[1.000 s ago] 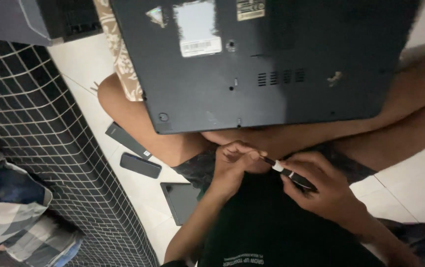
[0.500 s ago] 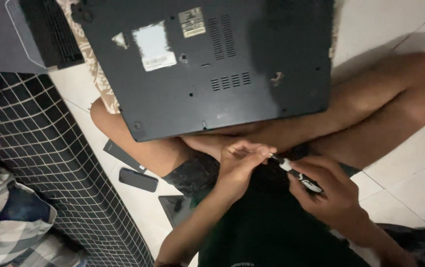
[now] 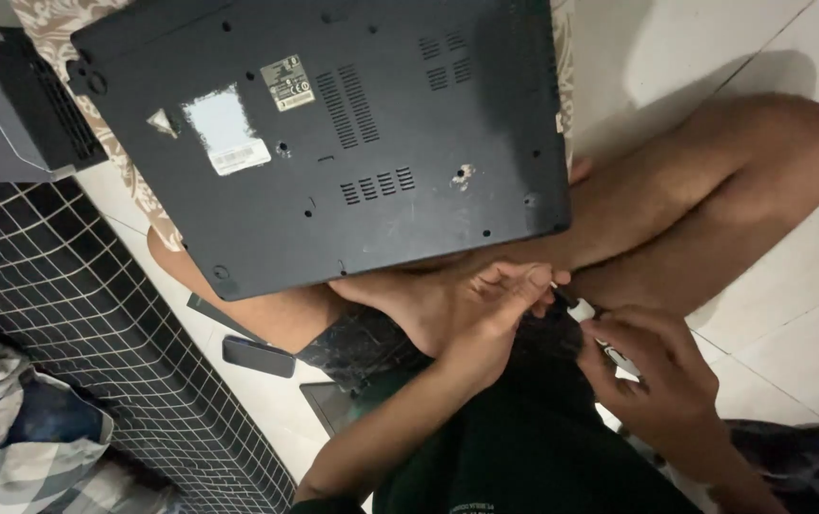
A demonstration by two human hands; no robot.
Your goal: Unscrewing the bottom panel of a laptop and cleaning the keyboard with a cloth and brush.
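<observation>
Two hands met at the tip of a small screwdriver, just below the upturned laptop.

Since the picture a second before, the view had swung right, so the laptop (image 3: 333,143) sat further left and showed more of its underside; the hands had hardly shifted, which suggested the fiddling at the tool's tip was not finished. The left hand (image 3: 481,309) had its fingertips pinched on the tip of the screwdriver (image 3: 585,319); the right hand (image 3: 661,381) was closed round its black-and-white handle. The laptop lay base-up across the crossed legs, a matt dark plastic shell with vent slots, screw holes and pale stickers. A black wire grid (image 3: 95,352) stood at left, and flat dark parts (image 3: 257,357) lay on the glossy white floor tiles (image 3: 790,333).
</observation>
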